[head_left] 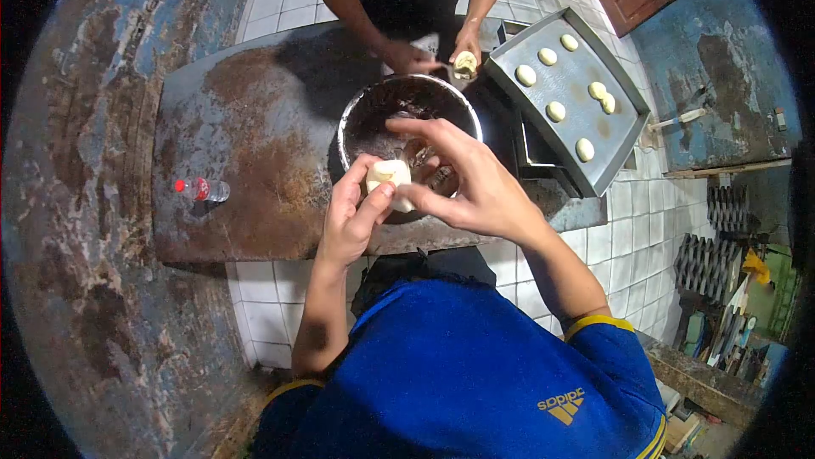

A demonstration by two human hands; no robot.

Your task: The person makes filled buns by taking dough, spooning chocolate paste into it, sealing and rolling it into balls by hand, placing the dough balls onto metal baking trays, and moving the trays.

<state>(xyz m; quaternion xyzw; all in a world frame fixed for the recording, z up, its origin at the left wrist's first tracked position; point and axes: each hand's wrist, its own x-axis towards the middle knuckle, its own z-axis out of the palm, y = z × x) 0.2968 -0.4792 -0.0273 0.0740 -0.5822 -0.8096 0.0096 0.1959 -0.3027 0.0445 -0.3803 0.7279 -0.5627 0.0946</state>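
My left hand (346, 208) pinches a pale piece of dough (389, 174) between thumb and fingers, over the near side of a large round pot (344, 132). My right hand (467, 172) is beside it with fingers spread apart and curved. Its thumb tip reaches the right edge of the dough, touching or nearly so. Inside the pot is a dark brown content, partly hidden behind my hands. Across the table, a co-worker's hand holds another piece of dough (464, 64) with something dark in it. That person's other hand is blurred by motion.
A metal tray (586, 64) with several round dough balls (555, 111) stands tilted at the right, on other trays. A plastic bottle with a red cap (204, 190) lies on the worn table (246, 128) at the left. White tiles cover the floor.
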